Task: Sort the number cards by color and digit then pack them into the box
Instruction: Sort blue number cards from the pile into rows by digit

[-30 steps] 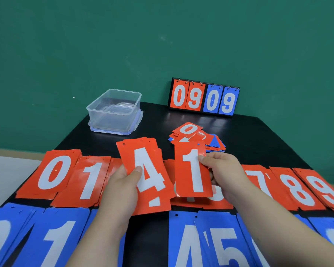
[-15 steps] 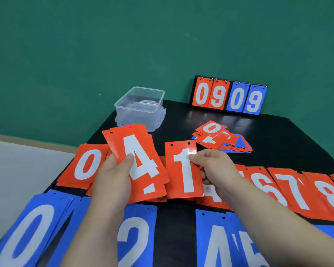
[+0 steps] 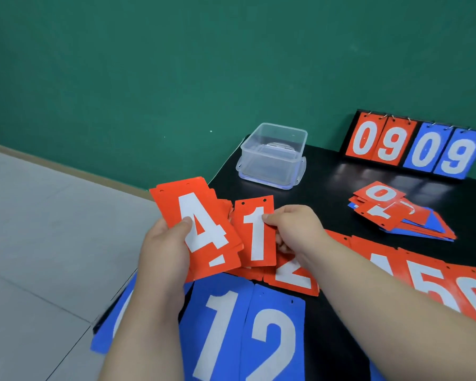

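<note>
- Near the left edge of the black tabletop (image 3: 327, 193), in the head view, the left hand (image 3: 162, 251) grips a stack of red cards (image 3: 201, 229) with a 4 on top. The thumb presses on the face and the other fingers curl underneath.
- Just beside it, the right hand (image 3: 291, 229) pinches a single red 1 card (image 3: 257, 235) by its right edge, fingers (image 3: 270, 217) closed on it. The card is upright, raised above the red row, and its lower left corner overlaps the stack.
- Under the hands lies the red row: a red 2 card (image 3: 291, 276), with higher digits running off to the right. A blue 1 card (image 3: 220, 334) and a blue 2 card (image 3: 275, 339) lie nearer. The spot left of the red 2 is hidden behind the held cards.
- The clear box (image 3: 272, 155) stands far back, well apart from both hands, with no cards visible inside. An unsorted pile (image 3: 396, 213) of red and blue cards lies to its right, and a flip scoreboard (image 3: 415, 145) stands against the wall.
- The step in hand looks like laying the red 1 in its place left of the red 2. To do it well:
  - Bring it down flat, with the punched holes at the far edge.
  - Square it before letting go.
  - Avoid nudging the red 2.
  - Keep the left grip firm so the stack does not fan out.
</note>
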